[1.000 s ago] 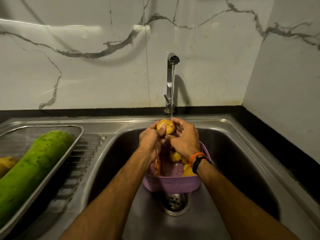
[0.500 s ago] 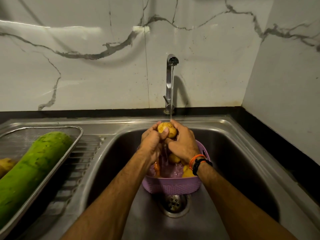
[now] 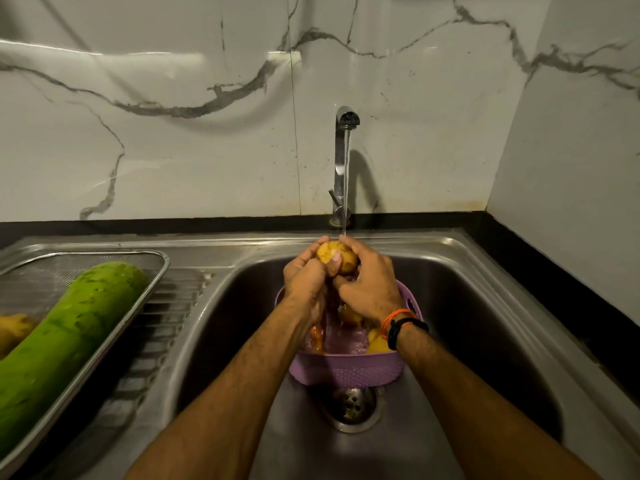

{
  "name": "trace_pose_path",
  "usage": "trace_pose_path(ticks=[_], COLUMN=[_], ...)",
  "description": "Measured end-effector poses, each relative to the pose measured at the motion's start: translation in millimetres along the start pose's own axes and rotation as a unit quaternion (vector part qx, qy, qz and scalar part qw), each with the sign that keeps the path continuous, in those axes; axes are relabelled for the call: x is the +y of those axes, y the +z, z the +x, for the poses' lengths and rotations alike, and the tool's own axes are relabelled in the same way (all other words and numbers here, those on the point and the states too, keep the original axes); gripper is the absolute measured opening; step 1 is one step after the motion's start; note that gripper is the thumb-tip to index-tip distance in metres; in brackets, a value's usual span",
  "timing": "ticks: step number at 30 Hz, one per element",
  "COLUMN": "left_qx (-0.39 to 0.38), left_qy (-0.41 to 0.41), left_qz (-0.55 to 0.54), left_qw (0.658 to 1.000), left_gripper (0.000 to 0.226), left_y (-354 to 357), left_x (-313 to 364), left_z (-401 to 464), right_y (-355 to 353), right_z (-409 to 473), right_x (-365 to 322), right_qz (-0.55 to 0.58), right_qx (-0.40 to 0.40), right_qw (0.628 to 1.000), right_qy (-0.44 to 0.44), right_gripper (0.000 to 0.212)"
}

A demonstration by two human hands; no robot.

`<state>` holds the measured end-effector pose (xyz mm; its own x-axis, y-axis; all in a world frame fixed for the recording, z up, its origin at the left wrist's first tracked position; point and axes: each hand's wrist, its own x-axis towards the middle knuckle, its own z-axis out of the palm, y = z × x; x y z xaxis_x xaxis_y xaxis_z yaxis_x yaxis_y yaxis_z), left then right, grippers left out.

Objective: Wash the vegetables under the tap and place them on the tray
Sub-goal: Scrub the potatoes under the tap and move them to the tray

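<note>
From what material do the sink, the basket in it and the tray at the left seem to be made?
Sink: probably stainless steel, brushed grey with soft reflections.
Basket: likely plastic, matte lilac, with a moulded pattern of small holes and a handle slot.
Tray: apparently metal, with a shiny rolled rim and a fine mesh bottom.

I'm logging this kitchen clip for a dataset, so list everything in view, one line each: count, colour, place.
potato: one, yellow-brown, held under the water stream above the basket
basket: one, purple, in the sink, holding more yellow vegetables and something orange
tap: one, chrome, behind the sink, running
sink: one, steel, centre, drain in front of the basket
tray: one, steel mesh, on the drainboard at left
gourd: one, green, lying in the tray
yellow-brown vegetable: one, in the tray at the left edge
wall: white marble tiles
wristbands: orange and black, right wrist
left hand: grips the potato
right hand: grips the potato
</note>
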<state>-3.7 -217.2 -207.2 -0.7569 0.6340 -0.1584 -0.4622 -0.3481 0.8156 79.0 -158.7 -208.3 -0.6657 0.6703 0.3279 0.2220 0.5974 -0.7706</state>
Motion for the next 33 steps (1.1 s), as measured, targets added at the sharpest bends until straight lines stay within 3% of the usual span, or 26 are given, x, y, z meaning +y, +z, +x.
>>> trace_pose_path(ticks=[3, 7, 10, 13, 18, 23, 28, 33], left_qx=[0.011, 0.009, 0.045, 0.026, -0.024, 0.012, 0.019, 0.077], left_qy=[0.0, -0.011, -0.003, -0.004, -0.031, -0.009, -0.019, -0.024], left_qz=[-0.006, 0.016, -0.017, -0.001, 0.055, 0.032, 0.04, 0.008], left_qw=[1.0, 1.0, 0.999, 1.0, 0.998, 0.999, 0.999, 0.997], left_gripper=[0.038, 0.038, 0.034, 0.02, 0.021, 0.031, 0.031, 0.025], left_y=[4.8, 0.2, 4.4, 5.0, -6.4, -0.2, -3.3, 1.9], left_x=[-0.5, -1.7, -0.3, -1.0, 4.8, 4.9, 8.4, 6.0], left_z=[0.3, 1.9, -1.2, -3.9, -2.9, -0.1, -3.4, -8.2], right_y=[0.7, -3.6, -1.2, 0.5, -3.4, -4.7, -1.9, 4.2], right_z=[-0.6, 2.7, -1.9, -3.0, 0.1, -1.7, 3.5, 1.8], right_x=[-4.2, 0.4, -0.8, -1.9, 3.6, 1.6, 1.7, 2.5], right_qz=[0.0, -0.04, -0.046, -0.053, -0.068, -0.063, -0.09, -0.091], right_qx=[0.023, -0.043, -0.018, 0.009, -0.005, 0.065, -0.019, 0.028], right_qw=[1.0, 0.998, 0.999, 0.998, 0.997, 0.994, 0.994, 0.995], right_qy=[0.003, -0.007, -0.02, -0.037, -0.028, -0.062, -0.054, -0.041], right_gripper=[0.072, 0.076, 0.068, 0.053, 0.059, 0.051, 0.059, 0.051])
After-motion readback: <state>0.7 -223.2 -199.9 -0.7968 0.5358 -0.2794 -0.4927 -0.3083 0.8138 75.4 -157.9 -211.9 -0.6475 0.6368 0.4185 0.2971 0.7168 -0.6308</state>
